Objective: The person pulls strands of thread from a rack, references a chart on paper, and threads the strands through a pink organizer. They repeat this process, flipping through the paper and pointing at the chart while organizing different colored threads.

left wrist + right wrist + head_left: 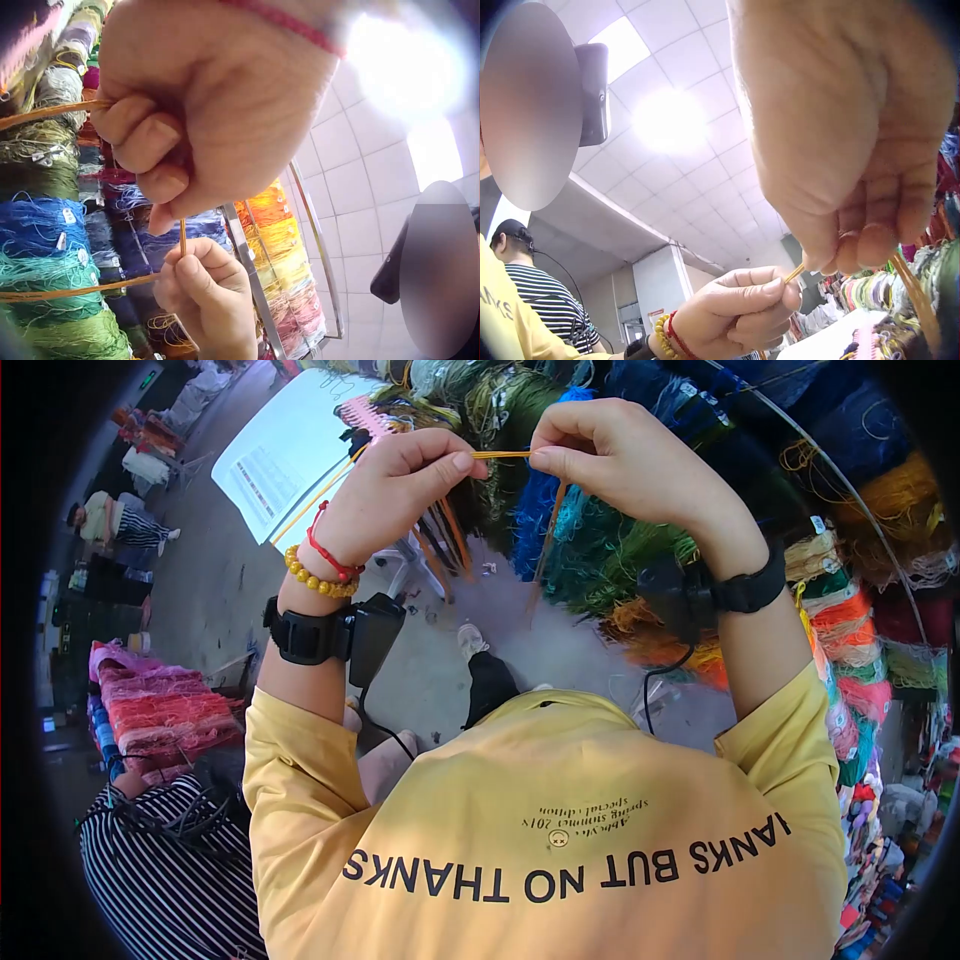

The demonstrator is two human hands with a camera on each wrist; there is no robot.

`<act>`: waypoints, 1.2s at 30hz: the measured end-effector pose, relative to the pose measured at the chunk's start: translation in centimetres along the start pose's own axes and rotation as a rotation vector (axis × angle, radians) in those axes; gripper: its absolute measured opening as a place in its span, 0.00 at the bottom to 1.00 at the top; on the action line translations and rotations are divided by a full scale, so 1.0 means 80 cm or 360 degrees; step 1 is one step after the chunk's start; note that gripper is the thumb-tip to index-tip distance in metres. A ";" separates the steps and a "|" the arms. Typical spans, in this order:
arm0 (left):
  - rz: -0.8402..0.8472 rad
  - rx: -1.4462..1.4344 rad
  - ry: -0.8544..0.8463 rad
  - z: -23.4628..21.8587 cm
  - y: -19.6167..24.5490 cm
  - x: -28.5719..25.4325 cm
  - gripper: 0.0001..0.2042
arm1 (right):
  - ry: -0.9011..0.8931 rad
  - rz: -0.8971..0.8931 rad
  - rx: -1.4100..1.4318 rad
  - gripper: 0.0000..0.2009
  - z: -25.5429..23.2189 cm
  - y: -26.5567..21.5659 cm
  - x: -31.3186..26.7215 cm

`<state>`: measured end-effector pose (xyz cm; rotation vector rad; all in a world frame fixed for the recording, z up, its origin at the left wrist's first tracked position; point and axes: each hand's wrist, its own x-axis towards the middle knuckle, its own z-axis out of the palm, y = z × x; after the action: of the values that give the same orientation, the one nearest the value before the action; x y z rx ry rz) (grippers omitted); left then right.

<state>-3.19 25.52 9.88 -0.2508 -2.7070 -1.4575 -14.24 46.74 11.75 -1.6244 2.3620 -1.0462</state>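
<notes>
A short length of orange-yellow thread [502,454] runs straight between my two hands. My left hand [392,492], with a red cord and a yellow bead bracelet at its wrist, pinches one end between thumb and forefinger. On the other side my right hand [635,468] pinches the strand the same way. In the left wrist view the remaining left fingers curl round an orange thread bundle [52,112] that trails off to the side. A similar bundle [915,292] hangs from my right hand in the right wrist view.
Hanks of coloured thread [590,550] hang on a rack in front and to the right. A white sheet with a printed chart [262,470] lies at upper left, beside a pink comb-like holder [364,418]. A person in a striped top [544,289] is close on the left.
</notes>
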 end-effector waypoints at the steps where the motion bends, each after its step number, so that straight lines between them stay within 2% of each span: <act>1: -0.0046 -0.0024 0.0033 -0.001 -0.001 -0.003 0.12 | -0.0031 0.0010 0.0000 0.11 0.000 0.001 0.004; 5: -0.0027 -0.0069 0.0164 0.002 -0.029 -0.008 0.11 | -0.0226 0.0184 0.0262 0.12 0.000 -0.002 0.020; 8: -0.0154 -0.0202 0.0214 0.009 -0.059 -0.013 0.10 | -0.0313 0.0146 0.0714 0.12 0.013 0.006 0.031; 10: -0.0390 -0.0409 0.0219 0.021 -0.074 -0.018 0.11 | -0.0403 0.0244 0.1230 0.13 0.025 0.000 0.030; 12: -0.0597 -0.0744 0.0200 0.045 -0.090 -0.025 0.11 | -0.0503 0.0226 0.1580 0.13 0.050 0.005 0.033; 14: -0.0420 -0.0572 0.0181 0.070 -0.109 -0.028 0.10 | -0.0571 0.0334 0.1912 0.11 0.083 0.017 0.034; 16: -0.0597 -0.0720 0.0008 0.076 -0.112 -0.031 0.09 | -0.0428 0.0568 0.2129 0.11 0.099 0.022 0.040; 17: -0.0459 -0.0718 0.0078 0.084 -0.133 -0.029 0.09 | -0.0204 0.0682 0.1999 0.08 0.095 0.030 0.045; 18: -0.0284 -0.0332 0.0205 0.082 -0.154 -0.031 0.08 | -0.0002 0.0651 0.1973 0.06 0.082 0.041 0.052; 20: -0.0387 -0.0320 0.0294 0.042 -0.156 -0.031 0.08 | 0.0752 0.0492 0.1660 0.07 0.034 0.060 0.068; 22: -0.0589 -0.0489 0.0409 -0.003 -0.164 -0.023 0.09 | 0.1069 -0.0040 0.1793 0.07 -0.030 0.075 0.082; 23: -0.0432 -0.0468 0.0585 -0.024 -0.177 -0.016 0.09 | 0.1205 -0.0177 0.1737 0.07 -0.043 0.057 0.098; 24: -0.0534 -0.0621 0.0621 -0.047 -0.187 -0.011 0.09 | 0.1339 -0.0314 0.1676 0.06 -0.046 0.043 0.114; 25: -0.0613 -0.0689 0.0706 -0.063 -0.193 -0.003 0.09 | 0.1365 -0.0295 0.1667 0.06 -0.036 0.036 0.136; 26: -0.0694 -0.0759 0.0790 -0.076 -0.201 0.004 0.09 | 0.1300 -0.0224 0.1448 0.05 -0.009 0.025 0.161; 27: -0.0763 -0.0836 0.0771 -0.082 -0.213 0.010 0.08 | 0.1140 -0.0054 0.0793 0.05 0.019 0.026 0.184; 28: -0.0849 -0.0877 0.0723 -0.085 -0.225 0.015 0.09 | 0.0905 0.0149 0.0931 0.04 0.056 0.023 0.205; 29: -0.0918 -0.0957 0.0730 -0.084 -0.235 0.020 0.10 | 0.0554 0.0195 0.1090 0.04 0.094 0.043 0.222; 30: -0.0982 -0.1035 0.0735 -0.081 -0.245 0.023 0.11 | 0.0345 0.0348 0.1177 0.05 0.135 0.064 0.235; 32: -0.1053 -0.1111 0.0713 -0.082 -0.257 0.030 0.12 | 0.0103 0.0480 0.0776 0.07 0.198 0.104 0.247; 36: -0.1129 -0.1221 0.0554 -0.089 -0.268 0.037 0.10 | -0.0002 0.0493 0.0496 0.09 0.235 0.121 0.256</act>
<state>-9.94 8.37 -3.50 0.9354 -1.9024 -2.3710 -22.61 22.12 -2.14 -1.1124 2.2147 -1.2624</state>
